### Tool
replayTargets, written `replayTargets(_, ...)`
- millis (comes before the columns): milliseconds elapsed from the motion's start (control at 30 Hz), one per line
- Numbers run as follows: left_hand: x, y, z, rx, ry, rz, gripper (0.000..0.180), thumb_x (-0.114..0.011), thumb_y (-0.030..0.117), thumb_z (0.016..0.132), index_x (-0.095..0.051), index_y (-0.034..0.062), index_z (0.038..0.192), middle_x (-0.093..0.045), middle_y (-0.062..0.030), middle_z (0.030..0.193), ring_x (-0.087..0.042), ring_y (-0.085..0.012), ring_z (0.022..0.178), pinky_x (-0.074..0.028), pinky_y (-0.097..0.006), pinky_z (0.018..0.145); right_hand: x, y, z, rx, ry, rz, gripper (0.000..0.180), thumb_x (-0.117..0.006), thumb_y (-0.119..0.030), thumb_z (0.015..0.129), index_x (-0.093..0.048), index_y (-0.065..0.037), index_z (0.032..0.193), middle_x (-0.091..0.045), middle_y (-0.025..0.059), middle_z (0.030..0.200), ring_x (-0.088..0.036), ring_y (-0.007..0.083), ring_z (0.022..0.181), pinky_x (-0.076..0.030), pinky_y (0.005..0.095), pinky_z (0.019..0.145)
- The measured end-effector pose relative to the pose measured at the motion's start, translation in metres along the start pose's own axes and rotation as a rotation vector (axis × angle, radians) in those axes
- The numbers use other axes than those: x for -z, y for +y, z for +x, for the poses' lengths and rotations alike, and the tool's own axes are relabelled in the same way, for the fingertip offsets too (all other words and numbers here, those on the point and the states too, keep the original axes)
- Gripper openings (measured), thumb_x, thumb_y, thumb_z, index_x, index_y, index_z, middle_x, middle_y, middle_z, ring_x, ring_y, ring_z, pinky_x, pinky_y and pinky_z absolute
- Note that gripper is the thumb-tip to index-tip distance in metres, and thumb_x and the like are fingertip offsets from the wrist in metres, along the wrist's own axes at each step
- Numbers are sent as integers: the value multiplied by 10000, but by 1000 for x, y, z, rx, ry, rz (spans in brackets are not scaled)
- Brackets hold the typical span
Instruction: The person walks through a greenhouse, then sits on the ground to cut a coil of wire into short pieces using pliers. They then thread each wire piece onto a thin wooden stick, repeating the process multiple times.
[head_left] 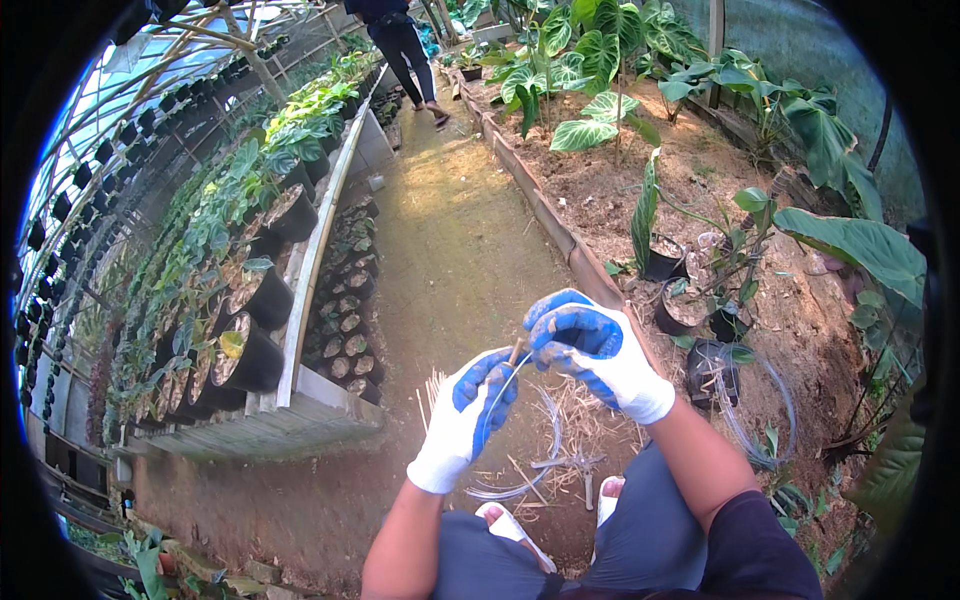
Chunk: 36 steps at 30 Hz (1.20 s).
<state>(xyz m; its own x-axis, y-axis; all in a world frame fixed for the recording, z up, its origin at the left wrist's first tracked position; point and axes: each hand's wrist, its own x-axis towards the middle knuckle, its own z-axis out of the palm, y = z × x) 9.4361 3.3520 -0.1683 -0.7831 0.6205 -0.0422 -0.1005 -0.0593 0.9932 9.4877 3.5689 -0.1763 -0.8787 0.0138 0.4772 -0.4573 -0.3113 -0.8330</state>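
Both my hands wear white gloves with blue-coated palms and meet in front of my knees. My left hand (pixel 466 408) is closed, with a short brown stick (pixel 517 352) rising from its fingertips. A thin whitish strip (pixel 507 383) bends across the left fingers and up to my right hand (pixel 597 352). The right fingers are curled and pinch the strip near the top of the stick. Below the hands, a loose coil of clear strip (pixel 553 440) lies on the ground beside scattered dry straw-like sticks (pixel 596 440).
On the left, a raised bench (pixel 325 430) carries potted plants (pixel 250 355), with small pots (pixel 345 345) beneath it. A person (pixel 395 45) is on the path ahead. To the right lie a soil bed with large-leaved plants (pixel 600 115), black pots (pixel 680 305) and another clear coil (pixel 785 400).
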Motion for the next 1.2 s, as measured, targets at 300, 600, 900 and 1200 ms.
replayTargets(300, 8, -1, 1, -137, 58, -71, 338, -646, 169, 1040, -622, 5, 1334, -722, -104, 1066, -598, -99, 775, -488, -251, 693, -8, -5, -7, -217, 116, 165, 246, -756, -32, 937, -692, 10, 1171, -748, 99, 1123, -702, 131, 949, -580, 263, 848)
replayTargets(600, 4, -1, -3, -245, 3, -103, 294, -727, 117, 962, -645, -2, 1218, -730, -103, 1028, -648, -140, 802, -523, -282, 724, -27, -18, -11, -258, 105, 169, 232, -785, -95, 931, -722, 15, 1125, -760, 77, 1042, -709, 116, 895, -571, 248, 802)
replayTargets(900, 13, -1, -5, -316, -37, -21, 336, -782, 171, 929, -671, -26, 1177, -736, -144, 1071, -695, -177, 851, -570, -294, 732, -20, -23, -13, -245, 95, 75, 246, -789, -65, 914, -711, 15, 1132, -760, 70, 1017, -706, 90, 913, -572, 218, 768)
replayTargets(1200, 11, 4, -10, -286, 52, -21, 426, -812, 199, 902, -659, -55, 1208, -741, -167, 1006, -674, -183, 793, -556, -299, 706, -22, -28, -15, -204, 76, 23, 364, -816, -58, 871, -671, 71, 1180, -730, 175, 1130, -726, 226, 1020, -597, 362, 932)
